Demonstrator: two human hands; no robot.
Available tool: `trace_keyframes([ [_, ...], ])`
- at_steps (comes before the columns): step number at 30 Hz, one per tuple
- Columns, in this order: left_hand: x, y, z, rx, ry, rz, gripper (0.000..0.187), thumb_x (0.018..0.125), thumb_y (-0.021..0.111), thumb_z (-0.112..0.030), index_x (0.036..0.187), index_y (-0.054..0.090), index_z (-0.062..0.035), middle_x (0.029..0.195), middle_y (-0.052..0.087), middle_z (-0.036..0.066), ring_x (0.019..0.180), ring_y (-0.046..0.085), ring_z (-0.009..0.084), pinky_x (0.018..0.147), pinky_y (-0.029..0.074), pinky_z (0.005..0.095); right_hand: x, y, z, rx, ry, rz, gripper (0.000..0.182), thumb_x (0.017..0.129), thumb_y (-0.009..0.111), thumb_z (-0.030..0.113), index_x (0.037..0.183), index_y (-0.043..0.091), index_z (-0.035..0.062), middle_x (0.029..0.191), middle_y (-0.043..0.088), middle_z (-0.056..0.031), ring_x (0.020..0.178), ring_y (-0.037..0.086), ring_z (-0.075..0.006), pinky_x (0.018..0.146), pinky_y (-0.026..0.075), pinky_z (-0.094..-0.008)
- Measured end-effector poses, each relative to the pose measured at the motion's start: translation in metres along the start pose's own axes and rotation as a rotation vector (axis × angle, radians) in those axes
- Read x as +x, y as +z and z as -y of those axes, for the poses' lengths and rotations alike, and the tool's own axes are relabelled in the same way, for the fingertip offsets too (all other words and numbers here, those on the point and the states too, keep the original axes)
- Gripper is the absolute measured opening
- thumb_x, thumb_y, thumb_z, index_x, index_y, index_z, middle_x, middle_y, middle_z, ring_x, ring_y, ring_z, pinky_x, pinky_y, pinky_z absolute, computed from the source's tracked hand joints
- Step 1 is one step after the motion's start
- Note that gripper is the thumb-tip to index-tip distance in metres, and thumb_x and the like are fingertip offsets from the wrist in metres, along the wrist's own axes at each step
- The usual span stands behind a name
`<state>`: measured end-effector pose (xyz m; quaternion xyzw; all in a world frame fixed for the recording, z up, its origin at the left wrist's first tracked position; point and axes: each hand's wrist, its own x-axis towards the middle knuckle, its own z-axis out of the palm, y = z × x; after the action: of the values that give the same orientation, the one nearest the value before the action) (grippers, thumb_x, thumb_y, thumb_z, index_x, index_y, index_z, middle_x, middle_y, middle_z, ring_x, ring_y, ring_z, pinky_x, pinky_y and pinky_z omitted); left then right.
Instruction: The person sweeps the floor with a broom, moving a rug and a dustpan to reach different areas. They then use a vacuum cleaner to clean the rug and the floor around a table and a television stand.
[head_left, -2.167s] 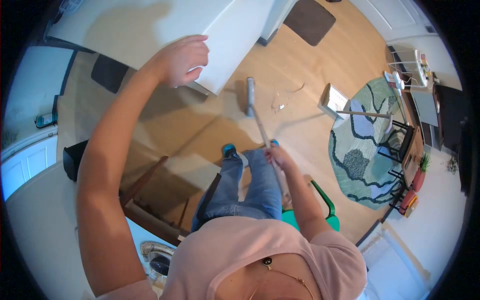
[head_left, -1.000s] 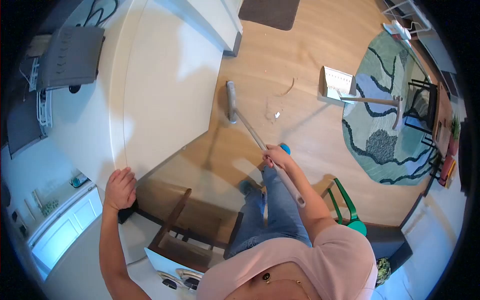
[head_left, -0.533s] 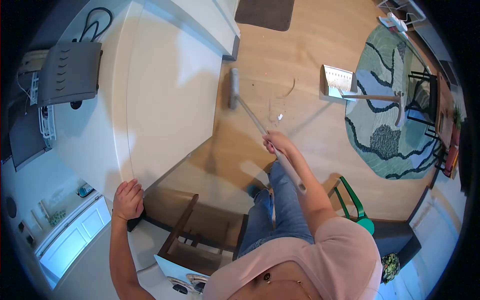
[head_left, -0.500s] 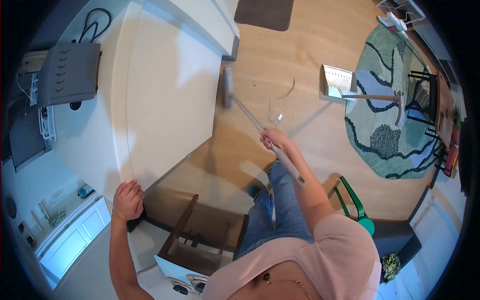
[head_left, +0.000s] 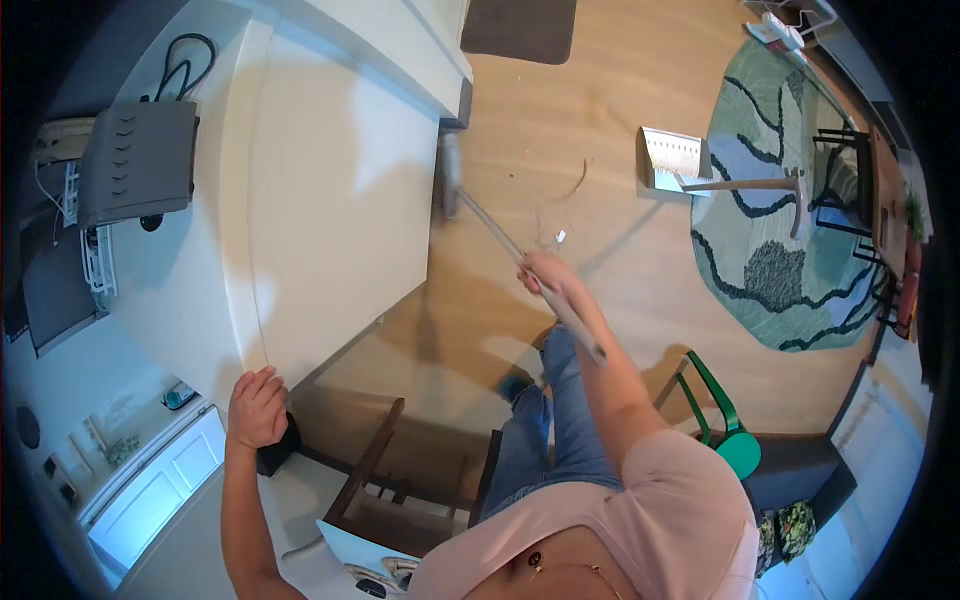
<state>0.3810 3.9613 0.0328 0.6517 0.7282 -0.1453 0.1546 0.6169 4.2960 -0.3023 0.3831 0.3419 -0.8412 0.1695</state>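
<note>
- The broom (head_left: 500, 235) runs slantwise over the wood floor (head_left: 600, 80); its head lies at the foot of the white bench (head_left: 330, 200), touching or just short of it — which of the two cannot be told from above.
- The right hand (head_left: 545, 275) is closed round the broom's shaft about midway, with the upper end of the shaft passing back along the forearm.
- The left hand (head_left: 258, 408) rests on the near corner of the bench, fingers loosely curled and holding nothing.
- Beyond the broom head, away from the bench, lie bits of litter (head_left: 558, 237) and a thin curved strand (head_left: 575, 185); farther the same way a dustpan (head_left: 672, 160) stands at the edge of the patterned rug (head_left: 790, 200).
- To sweep well from here, I judge, the head should stay flat and hard against the bench's base, then draw outward in short, low strokes toward the litter — a one-handed hold at mid-shaft gives little leverage, so light pressure suits it.
- Hard to make out: the bristles, blurred and in the bench's shadow, and whether dirt lies under the overhang. The person's feet are mostly hidden by the legs, and the lens bends every edge.
</note>
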Motion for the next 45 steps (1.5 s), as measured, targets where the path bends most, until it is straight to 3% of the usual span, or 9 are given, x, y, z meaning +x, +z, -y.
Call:
trace_keyframes([
  [9, 0.001, -0.002, -0.002, 0.004, 0.022, -0.057, 0.023, 0.063, 0.051, -0.015, 0.082, 0.059, -0.0044, 0.093, 0.057, 0.008, 0.101, 0.05, 0.0245, 0.092, 0.029, 0.0384, 0.053, -0.078, -0.015, 0.362, 0.26, 0.03, 0.025, 0.083, 0.042, 0.018, 0.063, 0.046, 0.0035, 0.045, 0.044, -0.0046, 0.033, 0.041, -0.0122, 0.033, 0.034, -0.0266],
  [11, -0.002, -0.002, 0.001, -0.032, 0.027, -0.067, 0.023, 0.062, 0.051, -0.015, 0.082, 0.058, -0.0044, 0.093, 0.057, 0.008, 0.102, 0.049, 0.0245, 0.092, 0.029, 0.0386, 0.01, -0.031, -0.028, 0.181, 0.113, -0.191, 0.021, 0.082, 0.043, 0.016, 0.066, 0.045, 0.002, 0.05, 0.046, -0.0066, 0.034, 0.042, -0.0145, 0.032, 0.034, -0.0269],
  [16, -0.007, 0.004, 0.005, -0.046, 0.002, -0.037, 0.024, 0.062, 0.051, -0.014, 0.083, 0.058, -0.0033, 0.095, 0.056, 0.009, 0.103, 0.048, 0.0269, 0.093, 0.028, 0.0425, -0.055, 0.042, -0.029, -0.103, -0.028, -0.114, 0.019, 0.08, 0.047, 0.015, 0.066, 0.044, 0.0038, 0.049, 0.044, -0.0032, 0.035, 0.041, -0.011, 0.034, 0.036, -0.0257],
  [19, -0.007, 0.006, 0.001, -0.062, 0.003, -0.048, 0.024, 0.062, 0.051, -0.011, 0.084, 0.058, -0.0027, 0.096, 0.056, 0.01, 0.103, 0.048, 0.0282, 0.093, 0.028, 0.0442, 0.01, 0.011, -0.041, 0.384, 0.329, 0.056, 0.02, 0.081, 0.047, 0.017, 0.067, 0.045, 0.0031, 0.051, 0.045, -0.0032, 0.035, 0.041, -0.0105, 0.033, 0.035, -0.0246],
  [28, -0.008, 0.003, 0.003, -0.077, -0.001, -0.039, 0.024, 0.06, 0.051, -0.011, 0.082, 0.058, -0.0037, 0.093, 0.057, 0.009, 0.102, 0.048, 0.0262, 0.092, 0.029, 0.0428, -0.087, 0.034, -0.05, -0.073, 0.005, -0.279, 0.016, 0.081, 0.047, 0.012, 0.07, 0.044, 0.0014, 0.049, 0.044, -0.004, 0.035, 0.041, -0.0121, 0.033, 0.035, -0.0262],
  [34, -0.004, 0.003, 0.002, -0.005, 0.016, -0.059, 0.023, 0.06, 0.051, -0.013, 0.08, 0.058, -0.005, 0.091, 0.057, 0.007, 0.1, 0.05, 0.0248, 0.09, 0.031, 0.0403, 0.024, 0.016, -0.008, -0.285, -0.13, -0.001, 0.018, 0.081, 0.045, 0.012, 0.067, 0.044, 0.0029, 0.048, 0.043, -0.0022, 0.034, 0.041, -0.0116, 0.032, 0.033, -0.0249],
  [37, -0.003, 0.004, 0.002, -0.006, 0.031, -0.079, 0.022, 0.06, 0.051, -0.013, 0.08, 0.058, -0.0049, 0.091, 0.058, 0.007, 0.099, 0.05, 0.0249, 0.09, 0.031, 0.0406, 0.085, -0.013, 0.01, 0.337, 0.178, -0.012, 0.028, 0.085, 0.042, 0.02, 0.06, 0.042, 0.0057, 0.045, 0.042, -0.0009, 0.033, 0.04, -0.0086, 0.03, 0.032, -0.0212],
  [41, -0.004, 0.001, 0.001, -0.013, 0.037, -0.076, 0.022, 0.061, 0.05, -0.014, 0.08, 0.058, -0.0052, 0.09, 0.058, 0.008, 0.099, 0.051, 0.0251, 0.09, 0.031, 0.0406, 0.023, -0.055, -0.016, 0.535, 0.193, -0.002, 0.024, 0.085, 0.042, 0.018, 0.064, 0.042, 0.0063, 0.049, 0.045, -0.0009, 0.032, 0.038, -0.0064, 0.028, 0.032, -0.0195],
  [45, -0.008, 0.006, 0.006, -0.024, 0.046, -0.095, 0.022, 0.061, 0.05, -0.015, 0.08, 0.058, -0.0052, 0.09, 0.057, 0.007, 0.099, 0.05, 0.0255, 0.09, 0.031, 0.0415, -0.03, -0.034, -0.056, 0.212, -0.018, -0.222, 0.016, 0.082, 0.045, 0.013, 0.07, 0.042, 0.0035, 0.054, 0.047, -0.0053, 0.033, 0.04, -0.0108, 0.03, 0.036, -0.0248],
])
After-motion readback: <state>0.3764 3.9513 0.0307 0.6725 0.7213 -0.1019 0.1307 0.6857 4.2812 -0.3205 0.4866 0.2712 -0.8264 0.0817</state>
